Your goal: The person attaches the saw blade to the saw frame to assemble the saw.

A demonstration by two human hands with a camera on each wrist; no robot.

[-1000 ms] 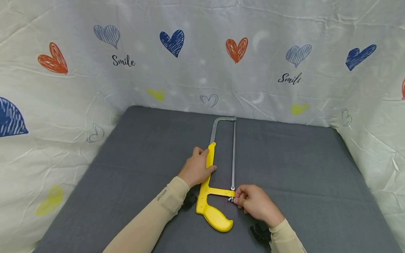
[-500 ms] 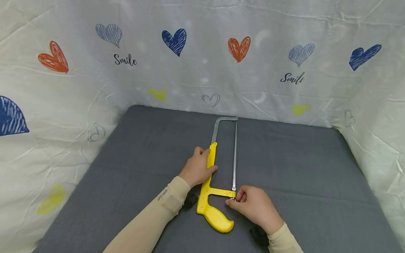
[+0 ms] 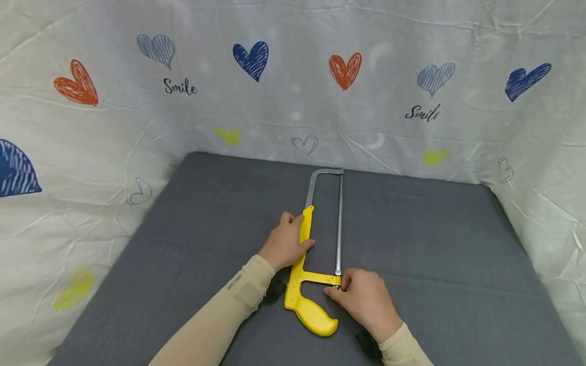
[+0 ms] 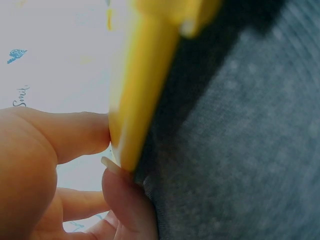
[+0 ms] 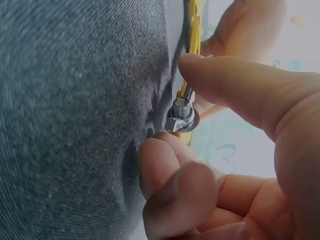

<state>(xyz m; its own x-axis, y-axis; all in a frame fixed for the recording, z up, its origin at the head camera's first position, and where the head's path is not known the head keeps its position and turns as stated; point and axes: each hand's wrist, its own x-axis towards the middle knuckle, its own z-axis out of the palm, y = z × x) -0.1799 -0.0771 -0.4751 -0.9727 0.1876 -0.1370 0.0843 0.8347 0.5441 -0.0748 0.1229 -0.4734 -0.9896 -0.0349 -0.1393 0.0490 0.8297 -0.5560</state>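
Note:
A hacksaw [image 3: 316, 316] with a yellow handle and frame lies flat on the grey cloth, its metal bow pointing away. My left hand [image 3: 285, 243] grips the yellow frame tube [image 4: 137, 90] between thumb and fingers. At the near end of the blade [image 3: 340, 223], my right hand [image 3: 368, 297] has thumb and curled fingers around a metal wing nut [image 5: 181, 120]. In the right wrist view the threaded bolt end sticks out of the nut, thumb on one side and fingertips on the other. In the head view the fingers mostly cover the nut.
Grey cloth [image 3: 220, 203] covers the table. Behind and at both sides hangs a white curtain [image 3: 284, 112] printed with hearts and "Smile". A dark strap-like object [image 3: 368, 343] shows under the right wrist, another [image 3: 275, 290] by the left wrist.
My right thumb has come in from the right and now lies across the wing nut, with the wrist shifted slightly left. The left hand and the hacksaw stay in place.

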